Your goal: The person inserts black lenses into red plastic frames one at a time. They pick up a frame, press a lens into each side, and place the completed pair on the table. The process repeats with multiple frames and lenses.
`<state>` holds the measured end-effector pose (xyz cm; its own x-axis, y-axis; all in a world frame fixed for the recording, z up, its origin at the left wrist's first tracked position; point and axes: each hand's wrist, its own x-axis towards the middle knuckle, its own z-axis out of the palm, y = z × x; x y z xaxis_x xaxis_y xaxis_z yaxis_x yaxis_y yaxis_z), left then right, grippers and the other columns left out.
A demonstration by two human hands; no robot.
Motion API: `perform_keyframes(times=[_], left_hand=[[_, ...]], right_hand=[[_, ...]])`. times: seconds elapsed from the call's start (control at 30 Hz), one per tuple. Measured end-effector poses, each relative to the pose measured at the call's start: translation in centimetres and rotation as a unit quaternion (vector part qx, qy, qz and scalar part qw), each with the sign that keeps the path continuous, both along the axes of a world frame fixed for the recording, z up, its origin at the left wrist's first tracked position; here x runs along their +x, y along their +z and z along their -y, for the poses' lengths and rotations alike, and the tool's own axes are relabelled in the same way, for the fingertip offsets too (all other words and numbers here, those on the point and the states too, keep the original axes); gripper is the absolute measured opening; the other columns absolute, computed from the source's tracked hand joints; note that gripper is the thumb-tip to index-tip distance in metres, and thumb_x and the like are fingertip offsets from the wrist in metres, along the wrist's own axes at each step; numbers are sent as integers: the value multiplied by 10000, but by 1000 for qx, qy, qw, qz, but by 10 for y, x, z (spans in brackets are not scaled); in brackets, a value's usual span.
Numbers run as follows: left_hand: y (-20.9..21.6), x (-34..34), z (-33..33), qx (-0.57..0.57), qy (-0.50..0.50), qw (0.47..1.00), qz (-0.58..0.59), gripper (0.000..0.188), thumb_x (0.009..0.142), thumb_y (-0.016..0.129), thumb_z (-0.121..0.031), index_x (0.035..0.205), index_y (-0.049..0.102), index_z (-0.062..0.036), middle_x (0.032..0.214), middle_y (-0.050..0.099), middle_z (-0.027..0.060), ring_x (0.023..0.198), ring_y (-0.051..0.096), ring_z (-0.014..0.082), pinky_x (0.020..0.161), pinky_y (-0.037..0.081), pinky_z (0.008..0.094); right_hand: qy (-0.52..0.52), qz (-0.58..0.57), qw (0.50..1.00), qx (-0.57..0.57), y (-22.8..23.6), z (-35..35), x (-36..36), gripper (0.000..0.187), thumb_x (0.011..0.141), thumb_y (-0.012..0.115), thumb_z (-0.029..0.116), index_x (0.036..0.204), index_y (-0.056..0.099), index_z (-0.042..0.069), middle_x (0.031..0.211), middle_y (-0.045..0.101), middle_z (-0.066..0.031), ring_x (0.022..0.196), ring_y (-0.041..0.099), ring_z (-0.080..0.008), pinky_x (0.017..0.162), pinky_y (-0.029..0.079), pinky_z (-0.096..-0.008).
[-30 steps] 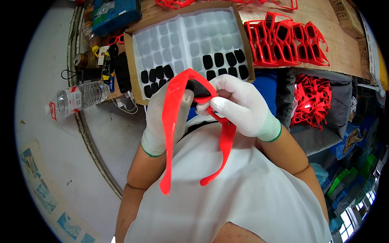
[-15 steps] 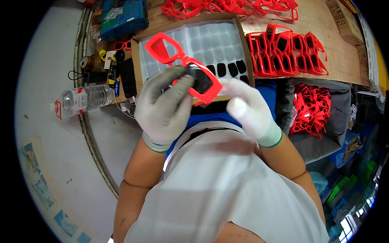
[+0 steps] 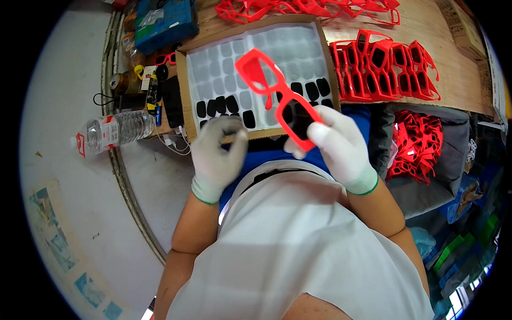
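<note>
My right hand (image 3: 341,146), in a white glove, grips a pair of red sunglasses (image 3: 281,88) by one end, thumb on the front. A dark lens (image 3: 297,118) fills the rim nearest that hand; the other rim shows no dark lens. My left hand (image 3: 217,152), gloved too, is at the near edge of a shallow cardboard box (image 3: 182,80), its fingers curled with a gap between thumb and forefinger. Loose black lenses (image 3: 249,119) lie just beyond its fingertips, on a pale sheet with rows of lens-shaped pockets. Part of the box is hidden behind the sunglasses.
Red sunglasses with dark lenses (image 3: 381,80) stand in rows right of the box. More red frames (image 3: 309,7) lie at the back, others (image 3: 416,144) fill a grey bin (image 3: 453,154). At left are a water bottle (image 3: 120,130), a phone (image 3: 172,101) and a blue case (image 3: 165,26).
My left hand has let go of the sunglasses and moved down to the box's near edge. The sunglasses, now in my right hand, have shifted right, uncovering black lenses on the left.
</note>
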<state>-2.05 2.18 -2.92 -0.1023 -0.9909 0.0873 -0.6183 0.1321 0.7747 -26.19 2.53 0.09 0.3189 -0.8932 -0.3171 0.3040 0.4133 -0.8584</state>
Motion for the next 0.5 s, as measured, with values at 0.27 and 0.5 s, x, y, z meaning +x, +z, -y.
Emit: perform_keyframes(times=[0.27,0.5], left_hand=[[-65,21,47,149,-61,945,284,404,811,742,-228,1159,665,-38,1131,662,168,1057,660,322,921,529,428],[-82,-9,57,241,-114,866,423,433,758,759,-241,1127,638,-50,1238,572,218,1186,565,389,985,503,464]], right_hand=[[-96,-5,995,-28,-3,0,-16,361,967,510,117,1265,515,-86,998,677,-142,952,671,-197,907,524,-348],[-84,70,993,44,-4,-9,-17,461,902,499,52,1344,442,-64,1102,691,-204,1067,682,-270,1003,504,-393]])
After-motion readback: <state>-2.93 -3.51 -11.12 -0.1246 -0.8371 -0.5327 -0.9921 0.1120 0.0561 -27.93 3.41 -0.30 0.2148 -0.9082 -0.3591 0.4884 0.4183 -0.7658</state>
